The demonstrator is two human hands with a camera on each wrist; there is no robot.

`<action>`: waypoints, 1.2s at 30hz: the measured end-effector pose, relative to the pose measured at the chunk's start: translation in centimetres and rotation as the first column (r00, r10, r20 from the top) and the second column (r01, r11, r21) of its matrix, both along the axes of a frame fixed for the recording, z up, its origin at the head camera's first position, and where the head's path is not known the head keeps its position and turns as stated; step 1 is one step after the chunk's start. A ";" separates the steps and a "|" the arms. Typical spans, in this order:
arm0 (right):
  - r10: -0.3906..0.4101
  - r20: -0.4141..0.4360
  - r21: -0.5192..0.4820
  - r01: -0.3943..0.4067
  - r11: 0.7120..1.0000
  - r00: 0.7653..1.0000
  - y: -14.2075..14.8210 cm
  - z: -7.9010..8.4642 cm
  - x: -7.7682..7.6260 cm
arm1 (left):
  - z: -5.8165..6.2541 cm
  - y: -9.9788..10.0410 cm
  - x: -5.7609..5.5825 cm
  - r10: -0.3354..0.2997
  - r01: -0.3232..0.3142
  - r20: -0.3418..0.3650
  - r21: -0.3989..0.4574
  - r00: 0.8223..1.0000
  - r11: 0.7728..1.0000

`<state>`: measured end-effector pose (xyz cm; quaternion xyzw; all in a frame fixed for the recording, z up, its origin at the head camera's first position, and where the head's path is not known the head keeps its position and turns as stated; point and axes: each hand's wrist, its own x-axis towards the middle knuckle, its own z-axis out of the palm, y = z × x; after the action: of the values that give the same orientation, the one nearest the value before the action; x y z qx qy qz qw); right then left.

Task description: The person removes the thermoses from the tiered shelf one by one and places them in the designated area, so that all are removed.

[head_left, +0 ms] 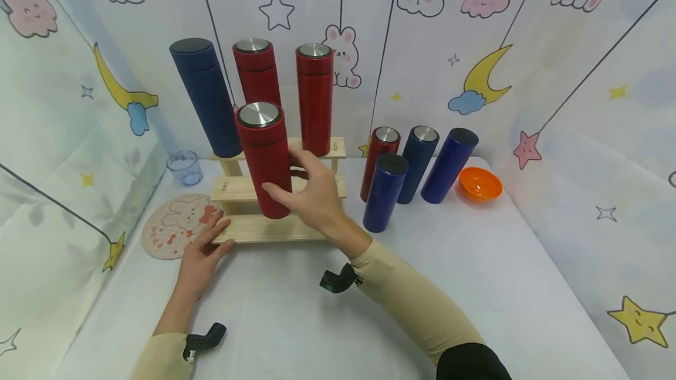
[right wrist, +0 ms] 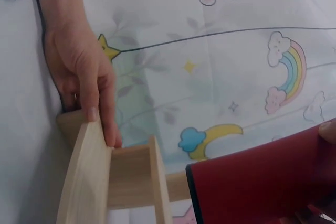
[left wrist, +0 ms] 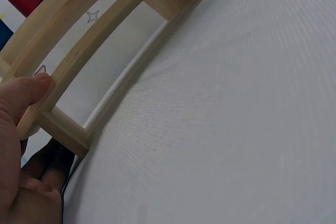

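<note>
My right hand [head_left: 319,195] grips a red thermos bottle [head_left: 268,163] with a silver-topped lid, fingers and thumb round its side. In the right wrist view the bottle's base hangs above the steps of the wooden stepped rack [right wrist: 84,177]. My left hand [head_left: 199,260] holds the left end of the rack's lowest step, its thumb [left wrist: 31,90] on the board and some fingers partly hidden behind it. On the top step stand a blue bottle [head_left: 206,98] at the left and two red bottles, one [head_left: 257,72] partly behind the held bottle, the other [head_left: 315,101] further right.
Right of the rack stand a short red bottle [head_left: 377,160] and three blue ones, the nearest [head_left: 385,192] in front. An orange bowl [head_left: 480,185] sits beyond them. A glass cup [head_left: 185,168] and a round rabbit mat [head_left: 169,230] lie at the left. Patterned cloth walls surround the table.
</note>
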<state>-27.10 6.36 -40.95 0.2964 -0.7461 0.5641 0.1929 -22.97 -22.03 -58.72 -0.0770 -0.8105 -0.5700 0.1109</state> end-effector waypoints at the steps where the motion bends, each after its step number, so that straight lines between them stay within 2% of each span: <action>1: -0.003 -0.002 -0.001 0.003 1.000 1.000 0.3 0.0 0.1 | -0.1 0.0 0.0 -0.002 0.002 -0.004 0.002 1.000 1.000; 12: -0.024 -0.040 -0.002 0.023 1.000 0.999 3.7 0.4 1.3 | -0.5 -0.2 0.1 -0.003 0.002 0.009 0.026 1.000 1.000; 19: -0.062 -0.064 -0.019 0.061 0.998 0.996 5.9 0.7 2.7 | -0.2 -0.1 0.0 -0.007 0.007 0.002 0.019 1.000 1.000; 26: -0.076 -0.116 -0.028 0.073 0.997 0.990 8.1 0.7 3.8 | -0.2 0.1 0.2 -0.006 0.006 0.026 0.024 1.000 1.000; 32: -0.125 -0.103 -0.004 0.125 0.992 0.987 10.3 0.6 4.3 | 0.2 0.2 0.2 -0.009 0.008 0.037 0.032 0.999 0.999; 36: -0.133 -0.086 -0.005 0.133 0.991 0.987 11.7 0.5 4.5 | 0.1 0.2 0.1 -0.014 0.013 0.034 0.049 0.999 0.999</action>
<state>-22.64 18.08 -40.42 0.2701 -0.7554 0.5364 0.2620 -22.92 -21.88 -58.62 -0.0699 -0.7977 -0.5914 0.0948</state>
